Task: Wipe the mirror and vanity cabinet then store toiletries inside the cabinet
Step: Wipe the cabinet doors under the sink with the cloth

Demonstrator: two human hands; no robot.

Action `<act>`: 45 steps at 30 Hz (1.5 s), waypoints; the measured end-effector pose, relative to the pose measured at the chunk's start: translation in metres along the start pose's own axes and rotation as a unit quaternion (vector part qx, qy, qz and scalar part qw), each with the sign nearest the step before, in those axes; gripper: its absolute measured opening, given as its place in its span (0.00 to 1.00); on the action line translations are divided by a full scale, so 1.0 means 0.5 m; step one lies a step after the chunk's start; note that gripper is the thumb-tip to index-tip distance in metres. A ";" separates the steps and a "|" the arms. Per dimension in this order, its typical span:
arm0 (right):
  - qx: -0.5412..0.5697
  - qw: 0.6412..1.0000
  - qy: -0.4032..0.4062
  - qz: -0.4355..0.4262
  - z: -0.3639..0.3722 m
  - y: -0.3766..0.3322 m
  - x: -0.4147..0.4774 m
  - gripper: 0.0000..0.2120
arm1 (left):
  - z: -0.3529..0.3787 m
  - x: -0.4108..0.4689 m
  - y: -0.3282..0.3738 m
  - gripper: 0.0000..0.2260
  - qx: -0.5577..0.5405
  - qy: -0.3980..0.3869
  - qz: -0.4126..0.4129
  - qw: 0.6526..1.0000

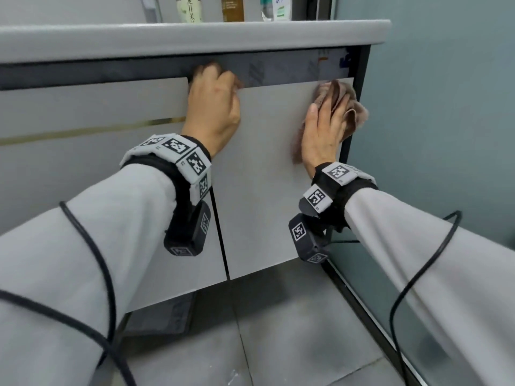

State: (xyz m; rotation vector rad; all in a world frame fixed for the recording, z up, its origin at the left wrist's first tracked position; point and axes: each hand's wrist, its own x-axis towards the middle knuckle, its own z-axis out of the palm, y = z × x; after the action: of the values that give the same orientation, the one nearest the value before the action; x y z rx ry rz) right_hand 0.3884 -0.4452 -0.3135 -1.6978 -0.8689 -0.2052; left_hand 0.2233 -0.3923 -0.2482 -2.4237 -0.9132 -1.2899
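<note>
The vanity cabinet has pale grey doors under a grey countertop (pixel 195 37). My left hand (pixel 213 107) grips the top edge of the right door (pixel 267 176), fingers curled over it. My right hand (pixel 323 132) presses a brown cloth (pixel 348 107) flat against the upper right corner of that same door. On the countertop at the back stand toiletries: a pale green bottle (pixel 189 8), an amber bottle (pixel 232 8) and a white and green tube (pixel 280 6). The mirror is out of view.
The left door (pixel 83 162) carries a thin gold stripe. A frosted glass partition (pixel 432 107) with a black frame stands close on the right. Grey floor tiles (pixel 278 330) lie below. Black cables hang from both my sleeves.
</note>
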 end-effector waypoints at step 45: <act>-0.105 0.989 0.064 -0.084 0.057 0.073 -0.013 0.27 | 0.008 -0.001 0.006 0.10 -0.004 0.018 -0.008 1.000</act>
State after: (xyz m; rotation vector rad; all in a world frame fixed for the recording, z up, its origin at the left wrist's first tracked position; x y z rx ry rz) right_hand 0.3986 -0.4246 -0.3545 -1.7828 -0.9196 -0.5300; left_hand 0.2276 -0.3926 -0.2507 -2.3959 -0.9216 -1.3395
